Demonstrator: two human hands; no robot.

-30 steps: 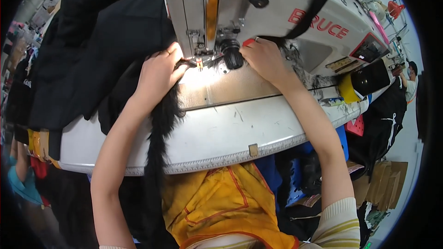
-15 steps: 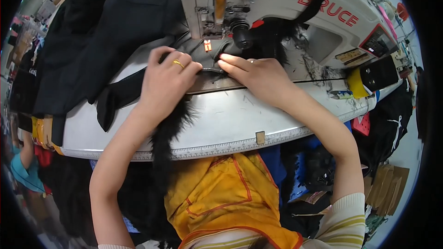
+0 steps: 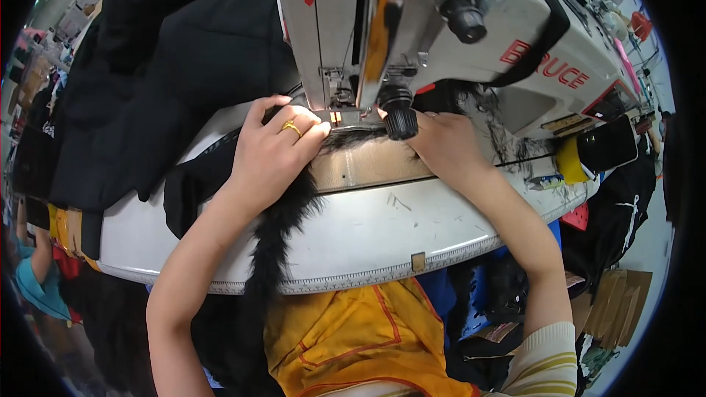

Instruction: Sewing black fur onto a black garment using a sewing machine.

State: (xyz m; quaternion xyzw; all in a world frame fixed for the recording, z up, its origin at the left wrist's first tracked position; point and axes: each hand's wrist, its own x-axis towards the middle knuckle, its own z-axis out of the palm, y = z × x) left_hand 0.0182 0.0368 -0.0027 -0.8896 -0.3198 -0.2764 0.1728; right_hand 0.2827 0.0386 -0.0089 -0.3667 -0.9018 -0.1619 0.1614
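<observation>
A white sewing machine (image 3: 312,37) stands before me, its presser foot (image 3: 349,119) down near the lit needle area. My left hand (image 3: 272,151), with a gold ring, is closed just left of the foot, thumb and fingers pinching the edge of black fur trim (image 3: 283,239). The trim hangs from that hand over the table's front edge. On the other side, my right hand (image 3: 452,143) reaches in behind a black knob (image 3: 398,114), which hides its fingertips. More dark fur shows along the foot between both hands.
A large black cloth (image 3: 228,37) covers the left of the white machine table (image 3: 368,231). A measuring tape (image 3: 368,278) runs along the front edge. Loose black fibres lie at right, near a yellow and black holder (image 3: 581,154). An orange apron (image 3: 353,331) covers my lap.
The machine head and table sit lower in view. My hands are farther apart, on either side of the presser foot; the right fingers, visible before, are now behind the knob. Fur now shows at the foot.
</observation>
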